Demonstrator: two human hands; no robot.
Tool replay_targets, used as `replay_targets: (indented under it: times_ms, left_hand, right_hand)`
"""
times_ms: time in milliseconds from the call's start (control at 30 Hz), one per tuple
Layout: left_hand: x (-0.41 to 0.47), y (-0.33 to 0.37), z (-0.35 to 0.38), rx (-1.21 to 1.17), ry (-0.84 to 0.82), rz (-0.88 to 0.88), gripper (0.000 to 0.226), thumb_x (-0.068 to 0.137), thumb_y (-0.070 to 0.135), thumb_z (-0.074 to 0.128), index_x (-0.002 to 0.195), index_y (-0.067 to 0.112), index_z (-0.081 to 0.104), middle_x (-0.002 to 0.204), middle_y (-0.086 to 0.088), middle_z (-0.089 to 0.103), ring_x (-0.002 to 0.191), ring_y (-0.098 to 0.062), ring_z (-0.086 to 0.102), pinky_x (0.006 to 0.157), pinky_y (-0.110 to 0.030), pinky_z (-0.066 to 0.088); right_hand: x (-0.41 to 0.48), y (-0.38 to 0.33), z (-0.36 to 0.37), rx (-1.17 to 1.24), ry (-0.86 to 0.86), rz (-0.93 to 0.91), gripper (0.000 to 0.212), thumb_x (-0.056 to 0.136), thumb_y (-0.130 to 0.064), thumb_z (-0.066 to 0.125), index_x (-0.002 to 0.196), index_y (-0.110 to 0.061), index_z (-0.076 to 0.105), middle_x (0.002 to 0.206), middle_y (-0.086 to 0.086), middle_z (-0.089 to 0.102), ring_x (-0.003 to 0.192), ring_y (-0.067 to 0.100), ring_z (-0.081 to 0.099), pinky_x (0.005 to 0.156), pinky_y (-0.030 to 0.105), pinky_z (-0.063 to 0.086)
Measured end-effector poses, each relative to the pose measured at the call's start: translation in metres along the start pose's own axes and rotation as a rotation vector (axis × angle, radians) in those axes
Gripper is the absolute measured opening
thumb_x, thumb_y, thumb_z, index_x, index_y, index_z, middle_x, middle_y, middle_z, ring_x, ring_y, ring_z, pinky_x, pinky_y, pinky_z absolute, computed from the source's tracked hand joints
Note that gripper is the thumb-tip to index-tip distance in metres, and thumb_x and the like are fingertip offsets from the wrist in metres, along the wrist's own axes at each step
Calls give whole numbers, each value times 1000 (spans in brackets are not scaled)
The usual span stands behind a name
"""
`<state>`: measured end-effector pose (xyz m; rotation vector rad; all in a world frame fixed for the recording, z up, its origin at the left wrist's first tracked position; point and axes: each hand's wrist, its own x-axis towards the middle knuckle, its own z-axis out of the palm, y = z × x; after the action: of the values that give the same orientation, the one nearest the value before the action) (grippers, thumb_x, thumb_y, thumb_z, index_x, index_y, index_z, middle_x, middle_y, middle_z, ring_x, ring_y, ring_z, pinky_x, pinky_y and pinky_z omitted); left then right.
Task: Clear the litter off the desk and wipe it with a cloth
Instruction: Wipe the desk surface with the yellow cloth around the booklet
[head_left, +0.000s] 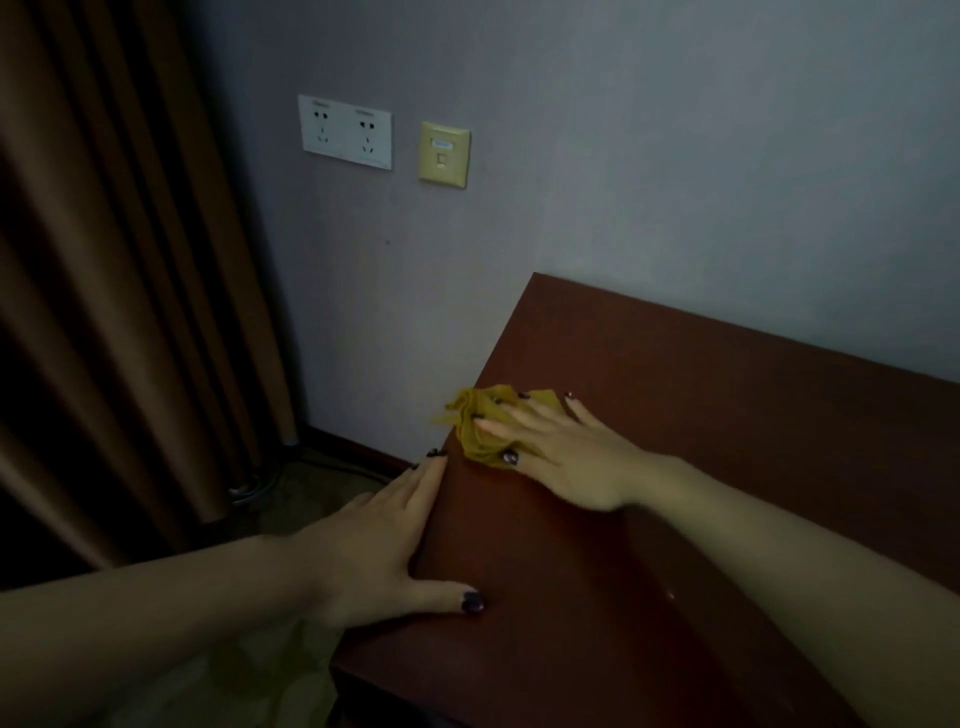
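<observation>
A dark red-brown wooden desk (701, 441) fills the lower right of the head view. My right hand (561, 457) lies flat on a crumpled yellow cloth (475, 415) and presses it onto the desk top at the desk's left edge; part of the cloth hangs over that edge. My left hand (384, 540) grips the desk's left edge, fingers down the side and thumb on top, holding nothing loose. No litter shows on the visible part of the desk.
A grey wall (623, 156) stands behind the desk, with a white double socket (345, 131) and a yellowish data socket (444, 154). Brown curtains (104, 260) hang at the left. Patterned carpet (291, 499) lies below the desk's left side.
</observation>
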<state>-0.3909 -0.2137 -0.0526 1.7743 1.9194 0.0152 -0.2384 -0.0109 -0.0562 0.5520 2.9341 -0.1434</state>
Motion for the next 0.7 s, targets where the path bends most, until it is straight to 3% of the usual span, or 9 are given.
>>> replay_targets:
  times_ms: [67, 200, 300, 433, 500, 567, 700]
  left_hand:
    - [-1, 0, 4, 5, 57, 7, 117, 60, 89, 24, 140, 26, -33, 154, 11, -23, 140, 0, -10, 108, -17, -2]
    - [0, -4, 11, -33, 144, 27, 98, 68, 83, 12, 141, 32, -29, 155, 15, -18, 125, 11, -13, 107, -15, -4]
    - [3, -6, 16, -39, 197, 38, 83, 79, 73, 6, 143, 31, -25, 156, 13, -16, 129, 11, -12, 110, -17, -4]
    - [1, -8, 18, -27, 334, 57, 65, 95, 56, 12, 146, 31, -20, 159, 10, 2, 142, -1, 4, 111, -21, -1]
    - [-3, -8, 21, 3, 472, 54, 60, 96, 52, 11, 148, 33, -14, 156, 10, 17, 140, -5, 16, 110, -24, 1]
    - [-8, -8, 23, 40, 572, 22, 59, 94, 52, 7, 149, 33, -6, 156, 11, 19, 139, -8, 22, 112, -29, 4]
    - [-6, -10, 30, 50, 767, 11, 54, 98, 44, 20, 150, 29, 9, 152, 10, 29, 134, -9, 33, 112, -32, 16]
  right_hand:
    - [21, 6, -10, 59, -47, 102, 48, 96, -57, 12, 141, -55, -4, 154, -20, -12, 140, 4, -16, 111, 43, -17]
    - [59, 15, -20, 63, -19, 346, 50, 98, -51, 12, 145, -47, -2, 157, -12, -11, 145, 15, -12, 111, 51, -15]
    - [72, 13, -18, 72, -6, 445, 50, 98, -49, 11, 146, -45, -4, 158, -9, -12, 145, 19, -13, 111, 54, -15]
    - [55, 11, -12, 83, -47, 358, 47, 98, -52, 11, 142, -53, -5, 157, -7, -16, 143, 23, -19, 110, 50, -18]
    - [37, 2, -9, 80, -61, 287, 46, 98, -53, 12, 141, -56, -4, 157, -7, -16, 142, 23, -21, 110, 46, -19]
    - [16, -15, -4, 53, -72, 193, 44, 97, -54, 12, 137, -60, -6, 157, -8, -17, 141, 20, -23, 109, 44, -19]
    - [-31, -54, 3, 36, -54, -15, 43, 97, -54, 13, 116, -73, -21, 154, -15, -22, 132, 8, -34, 106, 37, -25]
